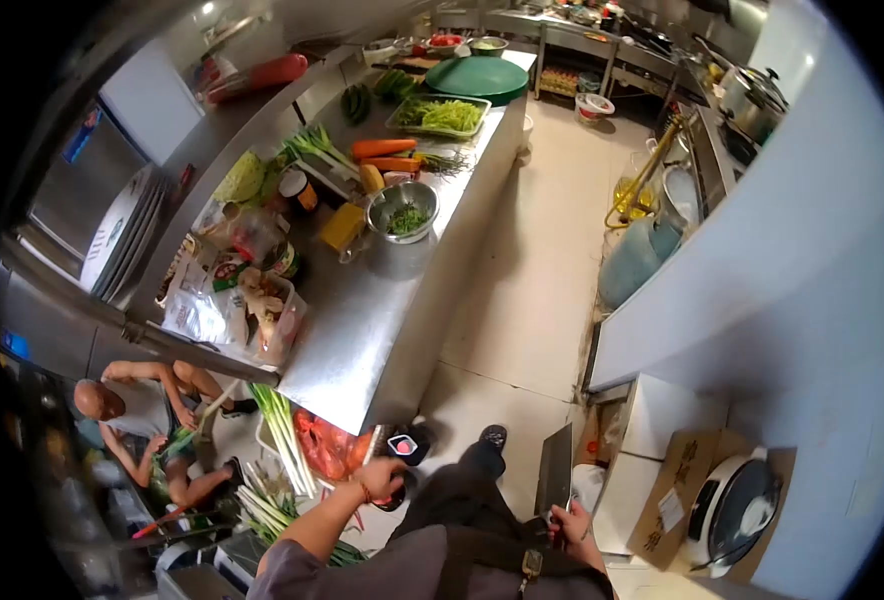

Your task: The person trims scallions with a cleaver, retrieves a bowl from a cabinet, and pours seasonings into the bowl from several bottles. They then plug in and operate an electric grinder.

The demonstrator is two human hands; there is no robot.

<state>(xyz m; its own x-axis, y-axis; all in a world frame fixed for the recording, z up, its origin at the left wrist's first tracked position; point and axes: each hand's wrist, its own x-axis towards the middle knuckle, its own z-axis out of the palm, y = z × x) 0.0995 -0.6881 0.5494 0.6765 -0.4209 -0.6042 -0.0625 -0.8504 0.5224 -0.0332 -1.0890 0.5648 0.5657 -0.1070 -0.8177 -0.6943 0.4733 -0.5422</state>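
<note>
In the head view, the person's right hand is closed round the handle of a cleaver, whose broad blade points away from the body, to the right of the steel worktable and apart from it. The left hand hangs just off the near corner of the worktable, fingers bent; whether anything is in it, I cannot tell.

Below the worktable's near end, crowding the floor by the left arm, lie long spring onions, a red plastic bag and more leafy stalks. Left of that end sits another person, bent over green stalks held in both hands.

On the worktable, a metal bowl of chopped greens stands near the right edge, with a yellow block beside it. Carrots and a tray of cut green vegetables lie farther along, before a round green cover. A clear plastic tub and a cabbage fill its left side. Across the aisle to the worktable's right stand a blue-grey bin and, nearer the person, a cardboard box beside a round electric appliance
</note>
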